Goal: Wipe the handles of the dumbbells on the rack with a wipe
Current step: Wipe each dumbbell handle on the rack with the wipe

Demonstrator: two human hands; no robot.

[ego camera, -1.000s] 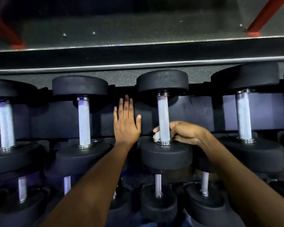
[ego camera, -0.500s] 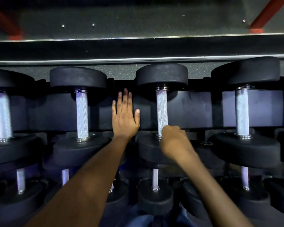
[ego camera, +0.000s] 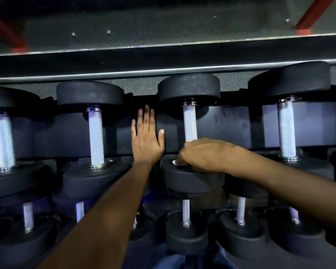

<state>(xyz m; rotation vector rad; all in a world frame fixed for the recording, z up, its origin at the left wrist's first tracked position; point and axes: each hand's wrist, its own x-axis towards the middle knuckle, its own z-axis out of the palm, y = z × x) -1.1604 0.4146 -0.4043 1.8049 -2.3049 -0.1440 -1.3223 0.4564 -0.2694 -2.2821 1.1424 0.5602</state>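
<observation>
Black dumbbells with knurled silver handles lie side by side on a dark rack. My right hand curls round the near end of the middle dumbbell's handle, just above its near weight head. A small white edge of the wipe shows under my fingers. My left hand lies flat with straight fingers on the rack's dark panel, between the middle handle and the handle to its left. It holds nothing.
More handles stand at the far left and at the right. A lower row of smaller dumbbells sits nearer me. A grey speckled floor and red frame legs lie beyond the rack.
My right hand has stayed at the near end of the middle handle and turned round it, so its back now faces up. My left hand has kept its place on the rack.
</observation>
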